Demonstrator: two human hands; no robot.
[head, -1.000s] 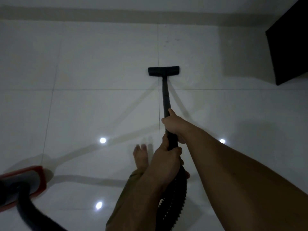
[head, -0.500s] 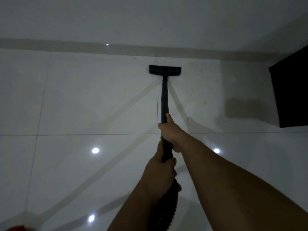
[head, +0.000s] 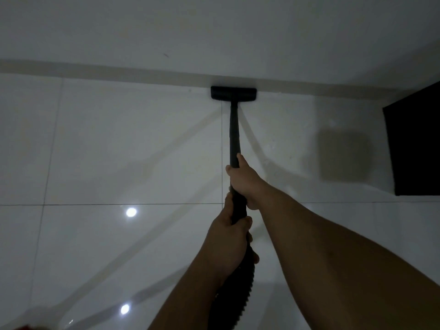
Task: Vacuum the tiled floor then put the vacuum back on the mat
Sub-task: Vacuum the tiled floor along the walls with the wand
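A black vacuum wand [head: 234, 132] runs straight ahead of me over the glossy white tiled floor [head: 123, 144]. Its flat black floor head [head: 233, 93] sits against the skirting at the foot of the wall. My right hand [head: 242, 179] grips the wand higher up, thumb along the tube. Just behind it, my left hand [head: 229, 244] grips the wand's lower end where the ribbed black hose [head: 235, 289] begins. The vacuum body is out of view except a red sliver [head: 23, 327] at the bottom left edge.
A white wall [head: 214, 32] with a pale skirting strip [head: 107, 71] closes the far side. A dark piece of furniture [head: 416, 148] stands at the right edge beside the wall. Ceiling lights reflect off the tiles at lower left.
The floor head has been pushed forward from mid-tile up to the skirting. Both arms have stretched out with it, and my view has tilted up, losing my foot and the red vacuum body.
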